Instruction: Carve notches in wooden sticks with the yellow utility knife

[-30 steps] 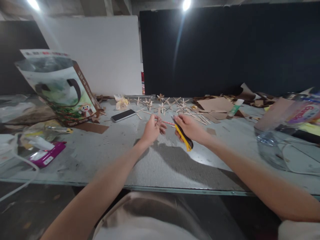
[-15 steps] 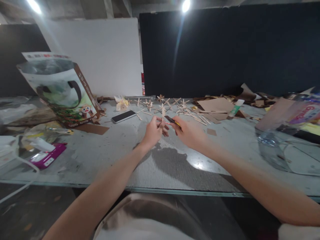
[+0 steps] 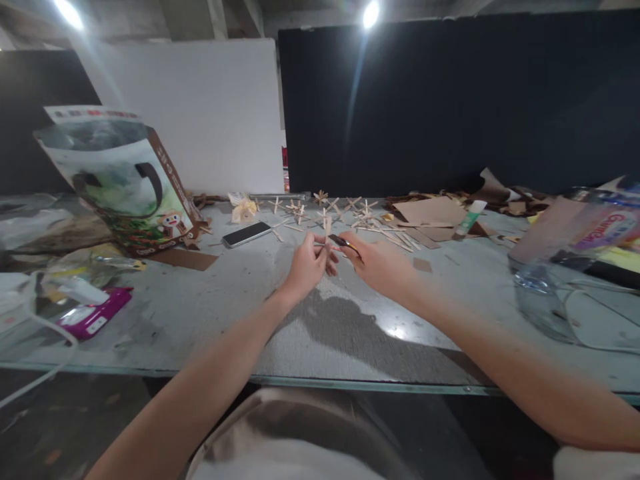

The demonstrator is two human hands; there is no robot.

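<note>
My left hand [image 3: 306,265] is closed in a pinch on a pale wooden stick [image 3: 328,225], which stands up from the fingertips. My right hand [image 3: 376,263] grips a dark craft knife [image 3: 340,241] with a little yellow on it, its tip pointing left at the stick. A thin reddish piece shows between the two hands, too small to make out. Just beyond my hands lie several crossed and loose wooden sticks [image 3: 395,235] on the grey table [image 3: 240,313].
A phone [image 3: 246,233] and a printed bag [image 3: 125,180] are on the left, with a magenta power strip [image 3: 97,313] nearer. Cardboard sheets [image 3: 433,210], a glue stick [image 3: 471,219] and a clear plastic container [image 3: 543,293] stand or lie on the right.
My right hand and the knife have shifted slightly, with the knife's tip a little nearer the stick. My left hand stays almost in place.
</note>
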